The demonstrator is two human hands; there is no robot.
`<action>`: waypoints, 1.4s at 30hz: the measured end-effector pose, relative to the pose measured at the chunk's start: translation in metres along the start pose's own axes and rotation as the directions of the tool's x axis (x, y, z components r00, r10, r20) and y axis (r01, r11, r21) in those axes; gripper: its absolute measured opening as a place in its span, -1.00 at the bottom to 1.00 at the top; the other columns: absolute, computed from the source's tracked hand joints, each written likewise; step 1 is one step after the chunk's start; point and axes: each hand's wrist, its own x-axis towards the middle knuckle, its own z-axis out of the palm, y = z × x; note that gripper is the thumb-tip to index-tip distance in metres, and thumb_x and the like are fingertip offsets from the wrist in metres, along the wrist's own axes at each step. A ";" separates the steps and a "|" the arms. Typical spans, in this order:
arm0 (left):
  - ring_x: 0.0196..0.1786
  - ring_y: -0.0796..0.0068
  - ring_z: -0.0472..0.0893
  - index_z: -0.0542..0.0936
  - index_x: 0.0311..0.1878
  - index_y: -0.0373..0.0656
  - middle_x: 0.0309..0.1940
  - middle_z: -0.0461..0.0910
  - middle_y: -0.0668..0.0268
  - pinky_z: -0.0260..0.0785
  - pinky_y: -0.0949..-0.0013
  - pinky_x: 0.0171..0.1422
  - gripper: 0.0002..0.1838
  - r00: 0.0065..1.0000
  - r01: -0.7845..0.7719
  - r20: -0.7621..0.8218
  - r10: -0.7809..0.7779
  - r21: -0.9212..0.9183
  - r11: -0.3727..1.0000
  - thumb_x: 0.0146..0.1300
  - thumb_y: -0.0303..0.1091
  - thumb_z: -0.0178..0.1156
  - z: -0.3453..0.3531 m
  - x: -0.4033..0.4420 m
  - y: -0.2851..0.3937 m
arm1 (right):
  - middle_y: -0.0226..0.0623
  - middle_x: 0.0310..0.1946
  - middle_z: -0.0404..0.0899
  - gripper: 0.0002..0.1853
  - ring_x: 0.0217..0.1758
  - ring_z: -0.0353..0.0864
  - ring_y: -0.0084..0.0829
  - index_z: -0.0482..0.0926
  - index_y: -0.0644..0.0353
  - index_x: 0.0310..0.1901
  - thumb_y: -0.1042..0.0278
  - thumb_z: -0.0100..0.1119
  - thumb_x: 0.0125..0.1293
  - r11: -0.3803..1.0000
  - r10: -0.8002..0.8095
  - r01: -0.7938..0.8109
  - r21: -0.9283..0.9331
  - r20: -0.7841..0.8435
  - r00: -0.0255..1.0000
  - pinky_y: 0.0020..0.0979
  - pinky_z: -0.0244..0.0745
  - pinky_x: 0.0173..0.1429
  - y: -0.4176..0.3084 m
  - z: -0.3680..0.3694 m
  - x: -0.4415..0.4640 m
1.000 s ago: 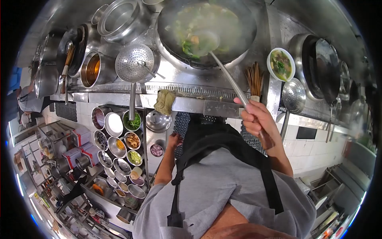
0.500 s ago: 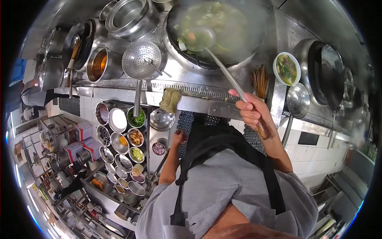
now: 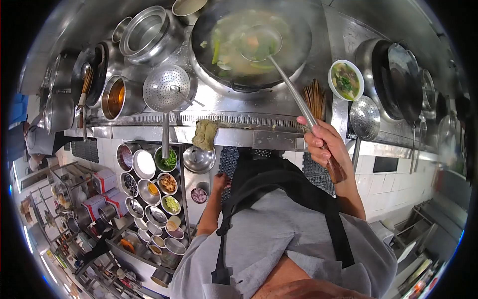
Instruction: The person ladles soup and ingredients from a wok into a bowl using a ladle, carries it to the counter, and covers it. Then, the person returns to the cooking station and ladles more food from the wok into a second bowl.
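Note:
My right hand (image 3: 326, 146) is wrapped round the handle of a long metal ladle (image 3: 293, 92). The ladle's bowl dips into a steaming, cloudy soup (image 3: 239, 30) with green pieces, inside a large dark wok (image 3: 199, 55). Something orange-pink shows in the ladle bowl. To the right of the wok stands a white bowl (image 3: 332, 89) filled with soup and greens. My left hand (image 3: 220, 182) hangs low beside my apron, near a small bowl of chopped pink onion (image 3: 198, 196). Its fingers are too small and turned away to read.
A perforated strainer (image 3: 160, 94) and a folded cloth (image 3: 204, 134) lie left along the stove's front. A pot of amber liquid (image 3: 117, 99) is farther left. Several ingredient bowls (image 3: 149, 192) crowd the lower left. Bamboo sticks (image 3: 313, 102) and another strainer (image 3: 365, 119) are on the right. A co-worker's sleeve (image 3: 42, 140) shows far left.
The ladle bowl has moved to the right and sits lower in the soup. My right hand has shifted slightly right and down. The whole view has shifted a little.

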 end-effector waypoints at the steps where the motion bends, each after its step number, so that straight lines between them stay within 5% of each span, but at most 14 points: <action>1: -0.55 0.36 0.65 0.53 -0.10 -0.18 -0.45 0.62 0.21 0.53 0.35 -0.54 -0.80 1.000 -0.016 0.021 0.017 -0.014 1.000 0.51 -0.23 0.18 0.000 0.009 0.001 | -0.57 -0.50 0.27 -0.55 -0.72 0.20 -0.84 0.36 0.33 0.45 0.26 -0.07 0.69 1.000 -0.004 0.004 0.006 -0.004 1.000 -0.69 0.19 -0.73 0.000 -0.003 -0.001; 11: -0.59 0.43 0.61 0.55 -0.19 -0.16 -0.53 0.61 0.25 0.46 0.40 -0.57 -0.75 0.986 -0.163 -0.006 0.164 0.068 0.984 0.53 -0.18 0.17 0.027 0.003 0.037 | -0.52 -0.49 0.33 -0.60 -0.71 0.25 -0.75 0.46 0.30 0.37 0.32 0.04 0.62 0.991 0.022 -0.024 0.128 0.017 1.000 -0.62 0.14 -0.70 0.001 -0.022 -0.015; 14: -0.58 0.43 0.61 0.55 -0.22 -0.16 -0.52 0.61 0.24 0.47 0.39 -0.56 -0.70 0.979 -0.191 0.092 0.180 0.127 0.973 0.55 -0.12 0.18 0.020 0.005 0.028 | -0.49 -0.49 0.35 -0.57 -0.71 0.28 -0.73 0.40 0.32 0.39 0.36 0.05 0.59 0.998 0.009 -0.012 -0.058 -0.067 0.998 -0.59 0.18 -0.70 0.002 -0.013 -0.017; 23: -0.55 0.38 0.61 0.53 -0.18 -0.16 -0.50 0.59 0.21 0.46 0.35 -0.57 -0.83 0.998 -0.067 0.011 0.067 -0.004 0.998 0.53 -0.28 0.14 0.019 -0.006 0.010 | -0.46 -0.52 0.39 -0.58 -0.73 0.34 -0.69 0.35 0.36 0.36 0.41 0.05 0.56 0.939 0.045 -0.070 -0.336 -0.082 0.996 -0.54 0.25 -0.70 -0.001 -0.005 -0.014; 29: -0.54 0.37 0.60 0.50 -0.18 -0.15 -0.50 0.56 0.22 0.44 0.36 -0.56 -0.84 1.000 -0.019 -0.002 0.019 -0.008 1.000 0.49 -0.29 0.16 0.020 -0.007 0.012 | -0.45 -0.60 0.42 -0.69 -0.75 0.36 -0.65 0.42 0.33 0.23 0.42 0.08 0.54 0.769 -0.012 -0.063 -0.636 -0.114 0.993 -0.49 0.28 -0.71 0.012 -0.008 -0.007; 34: -0.52 0.35 0.62 0.51 -0.12 -0.17 -0.47 0.59 0.20 0.45 0.36 -0.56 -0.83 1.000 -0.023 0.010 0.023 -0.010 1.000 0.50 -0.27 0.16 0.016 -0.004 0.012 | -0.43 -0.59 0.41 -0.82 -0.75 0.35 -0.65 0.44 0.28 0.09 0.44 0.06 0.55 0.488 -0.283 0.087 -0.869 -0.063 0.957 -0.48 0.28 -0.71 0.045 -0.017 0.016; 36: -0.51 0.34 0.64 0.53 -0.07 -0.18 -0.45 0.61 0.19 0.46 0.35 -0.56 -0.83 1.000 -0.025 0.011 0.025 0.002 1.000 0.50 -0.26 0.15 0.014 0.002 0.012 | -0.42 -0.57 0.42 -0.79 -0.75 0.36 -0.64 0.43 0.28 0.13 0.44 0.05 0.55 0.537 -0.264 0.098 -0.838 -0.056 0.963 -0.48 0.29 -0.70 0.049 -0.020 0.025; 38: -0.50 0.33 0.67 0.54 -0.03 -0.18 -0.43 0.63 0.17 0.47 0.35 -0.56 -0.81 1.000 -0.016 -0.020 0.016 0.005 1.000 0.51 -0.26 0.15 0.013 0.004 0.012 | -0.40 -0.53 0.43 -0.72 -0.73 0.38 -0.64 0.42 0.29 0.20 0.43 0.05 0.55 0.750 -0.071 -0.018 -0.662 -0.107 0.992 -0.47 0.31 -0.69 0.045 -0.008 0.030; 42: -0.52 0.32 0.67 0.54 0.00 -0.17 -0.43 0.64 0.16 0.47 0.34 -0.58 -0.80 0.999 -0.040 0.005 0.040 -0.008 0.999 0.51 -0.25 0.16 0.006 0.009 0.006 | -0.39 -0.47 0.41 -0.65 -0.70 0.36 -0.65 0.41 0.29 0.30 0.36 0.06 0.59 0.964 0.090 -0.091 -0.252 -0.015 0.996 -0.51 0.27 -0.70 0.033 0.001 0.034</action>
